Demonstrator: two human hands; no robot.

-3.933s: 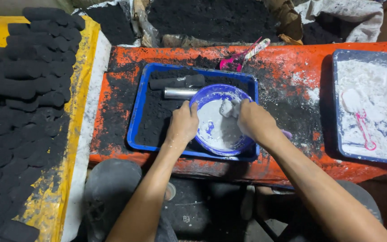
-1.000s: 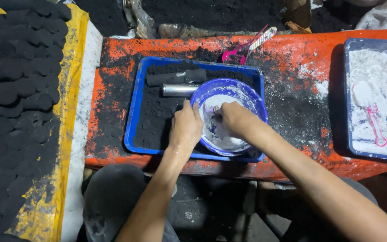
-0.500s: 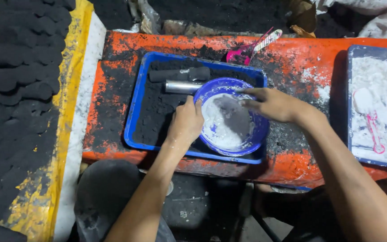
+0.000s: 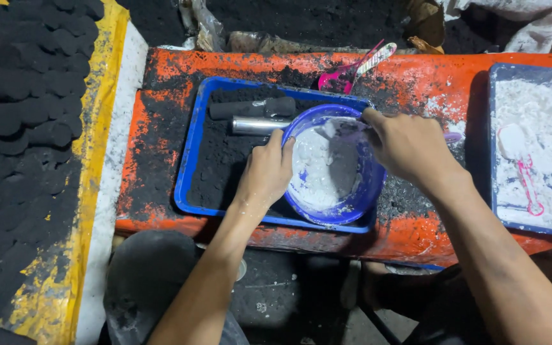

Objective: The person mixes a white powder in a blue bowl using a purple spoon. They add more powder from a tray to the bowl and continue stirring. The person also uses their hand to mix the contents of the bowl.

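My right hand has lifted out of the white paste to the blue bowl's far right rim, fingers curled loosely, while my left hand still grips its left edge.

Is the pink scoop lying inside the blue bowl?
No, the pink scoop lies in the white powder tray at right, apart from the blue bowl.

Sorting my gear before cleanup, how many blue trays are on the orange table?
2. One blue tray sits mid-table with black powder and the blue bowl; another tray at the right edge holds white powder. It is cut off by the frame, so more may lie beyond.
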